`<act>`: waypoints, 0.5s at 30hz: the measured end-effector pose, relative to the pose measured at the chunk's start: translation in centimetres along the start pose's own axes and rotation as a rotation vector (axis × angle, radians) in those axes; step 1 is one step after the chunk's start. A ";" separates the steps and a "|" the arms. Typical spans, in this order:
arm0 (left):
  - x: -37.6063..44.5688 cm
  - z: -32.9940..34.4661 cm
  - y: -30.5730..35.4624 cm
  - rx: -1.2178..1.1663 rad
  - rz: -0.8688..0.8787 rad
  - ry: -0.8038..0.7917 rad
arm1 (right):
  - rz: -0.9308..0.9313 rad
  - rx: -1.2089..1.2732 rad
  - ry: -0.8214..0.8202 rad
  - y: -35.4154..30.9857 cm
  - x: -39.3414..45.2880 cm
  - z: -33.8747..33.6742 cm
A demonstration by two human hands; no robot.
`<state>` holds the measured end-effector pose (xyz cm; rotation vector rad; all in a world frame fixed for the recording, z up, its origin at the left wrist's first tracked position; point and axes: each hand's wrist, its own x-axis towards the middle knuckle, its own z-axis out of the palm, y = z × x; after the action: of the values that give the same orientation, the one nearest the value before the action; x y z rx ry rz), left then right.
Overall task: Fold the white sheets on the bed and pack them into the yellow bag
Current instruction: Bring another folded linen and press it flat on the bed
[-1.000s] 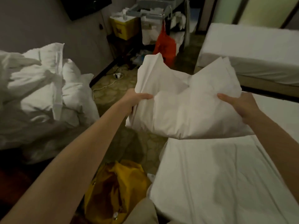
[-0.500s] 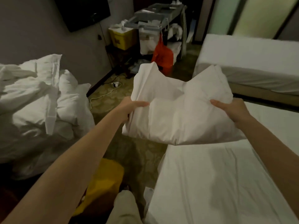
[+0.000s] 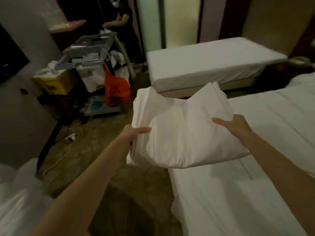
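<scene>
Folded sheet (image 3: 184,133) held in the air over the bed's (image 3: 238,193) left edge. Left hand (image 3: 134,133) and right hand (image 3: 233,124) each pinch a side, thumbs on top. Yellow bag not in view. Keep both pinches level, lower fold-first so layers stay stacked.

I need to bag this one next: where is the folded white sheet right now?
In the head view, the folded white sheet is centre frame, held up between the left hand and right hand, over the near bed's left edge.

Probably hotel room: beds (image 3: 211,62), housekeeping cart (image 3: 92,53).
</scene>
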<state>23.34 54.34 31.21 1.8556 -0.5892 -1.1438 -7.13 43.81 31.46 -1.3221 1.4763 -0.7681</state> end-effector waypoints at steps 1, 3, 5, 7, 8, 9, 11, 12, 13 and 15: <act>1.3 -0.4 0.6 0.021 0.000 -0.040 | 0.022 0.013 0.037 0.0 -0.1 0.5; 3.9 -0.6 1.8 0.049 0.007 -0.124 | 0.057 0.067 0.112 0.2 -0.3 1.2; 6.2 -0.3 2.5 0.063 -0.005 -0.204 | 0.085 0.123 0.181 0.6 -0.7 1.4; 8.1 0.6 2.7 0.055 -0.011 -0.279 | 0.122 0.153 0.251 1.2 -1.2 1.2; 8.8 1.3 2.6 0.049 -0.009 -0.323 | 0.141 0.157 0.280 1.6 -1.4 0.9; 9.3 2.0 2.5 0.047 -0.022 -0.354 | 0.158 0.164 0.309 2.0 -1.7 0.6; 9.4 3.8 2.3 0.034 -0.039 -0.409 | 0.186 0.183 0.360 2.9 -2.3 -0.1; 9.4 4.6 2.2 0.021 -0.045 -0.430 | 0.199 0.183 0.383 3.4 -2.4 -0.6; 9.5 5.3 2.0 0.014 -0.055 -0.442 | 0.210 0.178 0.405 3.7 -2.6 -1.0; 9.4 6.4 1.7 0.018 -0.077 -0.471 | 0.220 0.179 0.415 4.1 -2.9 -1.7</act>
<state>22.20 43.81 26.84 1.6367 -0.7947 -1.6495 -10.36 47.26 28.97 -0.8796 1.7946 -1.0437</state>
